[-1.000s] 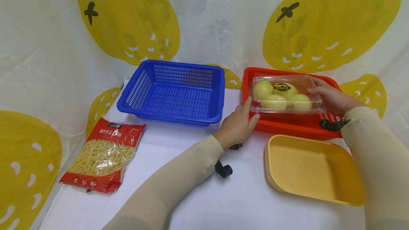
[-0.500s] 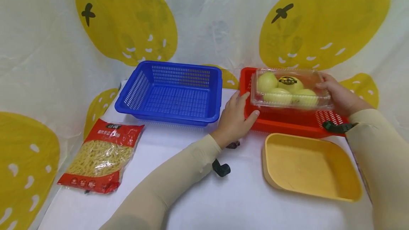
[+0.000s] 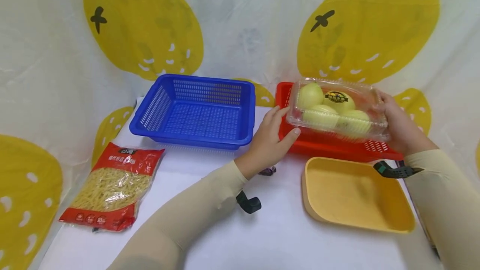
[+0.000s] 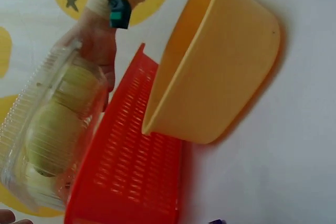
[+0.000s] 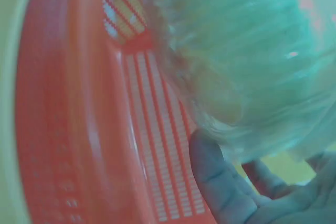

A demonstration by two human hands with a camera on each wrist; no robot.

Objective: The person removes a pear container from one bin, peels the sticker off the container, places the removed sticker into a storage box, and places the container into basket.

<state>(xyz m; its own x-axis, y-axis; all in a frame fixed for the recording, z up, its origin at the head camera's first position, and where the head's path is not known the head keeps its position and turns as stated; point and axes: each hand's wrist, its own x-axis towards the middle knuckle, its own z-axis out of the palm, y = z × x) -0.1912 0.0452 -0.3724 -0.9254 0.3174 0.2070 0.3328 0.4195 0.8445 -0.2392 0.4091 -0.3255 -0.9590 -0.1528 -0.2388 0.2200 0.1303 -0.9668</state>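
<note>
In the head view, my right hand grips the right end of a clear plastic clamshell box. Several round, pale yellow-green fruits show through its lid, which bears a dark label. The box is held tilted above the red basket. At the other end, my left hand has its fingers extended and thumb spread, its fingertips right at the box's left edge. The right wrist view shows the thumb and fingers of my right hand at the underside of the box.
A blue basket with nothing in it stands left of the red one. In front of the red basket is a yellow tub. A red bag of pasta lies at the table's left. A patterned cloth hangs behind.
My right hand has raised the box of fruit from low in the red basket and brought it nearer to me. My left hand stays beside the box's left end, and the whole view shifts slightly.
</note>
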